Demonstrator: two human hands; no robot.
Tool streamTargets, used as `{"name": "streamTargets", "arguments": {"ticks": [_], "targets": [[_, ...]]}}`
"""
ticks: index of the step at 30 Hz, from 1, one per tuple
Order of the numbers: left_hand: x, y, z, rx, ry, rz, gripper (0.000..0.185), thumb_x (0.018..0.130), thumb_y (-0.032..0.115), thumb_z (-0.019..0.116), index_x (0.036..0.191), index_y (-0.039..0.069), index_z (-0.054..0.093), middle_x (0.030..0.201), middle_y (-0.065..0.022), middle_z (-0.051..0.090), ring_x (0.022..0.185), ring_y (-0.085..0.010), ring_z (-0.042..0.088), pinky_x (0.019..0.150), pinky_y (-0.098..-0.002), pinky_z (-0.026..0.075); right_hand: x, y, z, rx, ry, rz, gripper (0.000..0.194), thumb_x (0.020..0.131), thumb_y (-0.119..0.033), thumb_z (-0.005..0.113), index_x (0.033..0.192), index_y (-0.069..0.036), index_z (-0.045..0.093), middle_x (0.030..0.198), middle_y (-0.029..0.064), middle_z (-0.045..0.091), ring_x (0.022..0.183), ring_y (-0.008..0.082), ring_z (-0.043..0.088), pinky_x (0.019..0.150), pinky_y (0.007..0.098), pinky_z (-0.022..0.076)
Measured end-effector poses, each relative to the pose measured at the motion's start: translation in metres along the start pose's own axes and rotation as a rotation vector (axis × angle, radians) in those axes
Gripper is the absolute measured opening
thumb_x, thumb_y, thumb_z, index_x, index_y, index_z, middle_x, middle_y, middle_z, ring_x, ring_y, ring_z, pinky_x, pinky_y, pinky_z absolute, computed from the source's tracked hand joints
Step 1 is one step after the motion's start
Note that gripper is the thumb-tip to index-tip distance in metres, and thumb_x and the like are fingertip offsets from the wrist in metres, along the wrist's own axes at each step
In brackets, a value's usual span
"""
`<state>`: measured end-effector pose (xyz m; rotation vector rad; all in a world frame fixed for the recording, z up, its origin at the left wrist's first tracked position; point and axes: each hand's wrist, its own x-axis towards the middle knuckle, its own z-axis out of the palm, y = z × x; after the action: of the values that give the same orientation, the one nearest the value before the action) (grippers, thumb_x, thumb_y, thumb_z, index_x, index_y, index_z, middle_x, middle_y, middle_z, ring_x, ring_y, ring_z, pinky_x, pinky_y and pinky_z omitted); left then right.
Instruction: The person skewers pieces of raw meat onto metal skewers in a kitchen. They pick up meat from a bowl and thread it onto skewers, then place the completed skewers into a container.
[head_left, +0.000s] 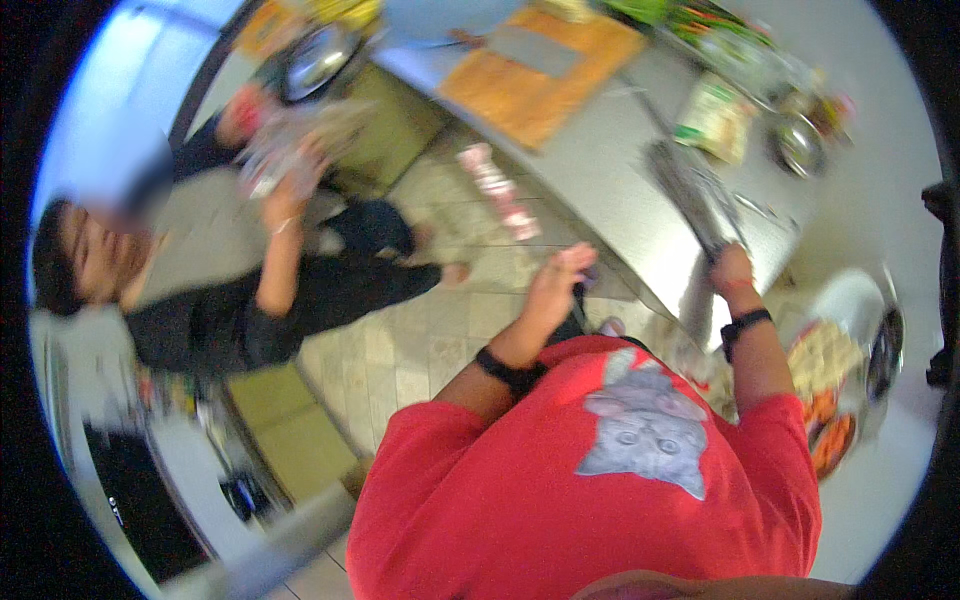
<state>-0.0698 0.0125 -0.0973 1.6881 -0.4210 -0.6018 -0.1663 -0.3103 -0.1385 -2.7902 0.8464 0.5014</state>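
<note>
My right hand (731, 270) grips the near end of a long grey metallic utensil (686, 191) over the steel worktop (607, 180). Motion blur hides the utensil's exact kind. Away from the worktop's edge, my left hand (559, 289) hangs in the air with its fingers stretched out; it appears to hold nothing, though its palm is partly hidden. Beyond the utensil lies a green and white packet (716, 120), near a small metal bowl (799, 146). A wooden cutting board (547, 79) rests farther along the worktop, with a grey flat blade-like piece (532, 51) on it.
To the left a person (217, 277) holds a clear plastic bag (289, 154). A metal pan or lid (322, 64) is near them. Green vegetables (720, 37) lie at the far side. Orange pieces in a bowl (832, 446) stand at right. A pink-white item (501, 191) shows against the tiled floor (405, 352).
</note>
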Motion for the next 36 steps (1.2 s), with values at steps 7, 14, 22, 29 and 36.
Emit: {"name": "streamTargets", "arguments": {"ticks": [7, 14, 22, 29, 36], "targets": [[-0.048, 0.012, -0.019, -0.214, 0.049, -0.017, 0.054, 0.101, 0.041, 0.025, 0.128, 0.0, 0.047, 0.123, -0.015, 0.057, 0.113, -0.0219, 0.054, 0.092, -0.0339, 0.041, -0.033, -0.024, 0.004, 0.15, 0.045, 0.147, 0.026, 0.076, -0.009, 0.06, 0.099, 0.002, 0.053, 0.098, 0.0247, 0.063, 0.098, 0.0384, 0.06, 0.083, 0.0445, 0.049], [-0.103, 0.014, -0.032, -0.188, 0.067, -0.018, 0.052, 0.1, 0.04, 0.029, 0.126, 0.0, 0.05, 0.122, -0.0146, 0.058, 0.112, -0.022, 0.056, 0.091, -0.0335, 0.044, -0.079, -0.02, 0.009, 0.127, 0.033, 0.072, 0.026, 0.073, -0.01, 0.061, 0.096, 0.001, 0.059, 0.096, 0.024, 0.064, 0.093, 0.0386, 0.062, 0.08, 0.0432, 0.0508], [-0.148, 0.021, -0.024, -0.136, 0.039, -0.031, 0.062, 0.099, 0.047, 0.026, 0.13, -0.003, 0.043, 0.127, -0.0198, 0.052, 0.118, -0.0267, 0.051, 0.093, -0.0363, 0.041, -0.113, -0.012, 0.027, 0.14, 0.069, 0.122, 0.026, 0.085, -0.014, 0.045, 0.093, -0.003, 0.068, 0.099, 0.0206, 0.065, 0.093, 0.0331, 0.064, 0.083, 0.0401, 0.0507], [-0.145, 0.03, -0.023, -0.137, -0.003, -0.049, 0.064, 0.099, 0.049, 0.026, 0.131, -0.004, 0.042, 0.128, -0.0207, 0.051, 0.118, -0.0278, 0.05, 0.094, -0.037, 0.04, -0.127, -0.01, 0.018, 0.194, 0.1, 0.111, 0.023, 0.085, -0.015, 0.046, 0.09, -0.004, 0.066, 0.096, 0.0187, 0.066, 0.091, 0.0325, 0.065, 0.079, 0.0407, 0.0522], [-0.126, 0.037, -0.026, -0.07, -0.059, -0.06, 0.061, 0.1, 0.045, 0.024, 0.13, -0.005, 0.042, 0.128, -0.0208, 0.051, 0.118, -0.0279, 0.051, 0.096, -0.0373, 0.04, -0.139, -0.013, 0.003, 0.121, 0.04, 0.037, 0.023, 0.083, -0.014, 0.047, 0.09, -0.004, 0.066, 0.091, 0.02, 0.067, 0.087, 0.0315, 0.066, 0.076, 0.0417, 0.0529]]}}
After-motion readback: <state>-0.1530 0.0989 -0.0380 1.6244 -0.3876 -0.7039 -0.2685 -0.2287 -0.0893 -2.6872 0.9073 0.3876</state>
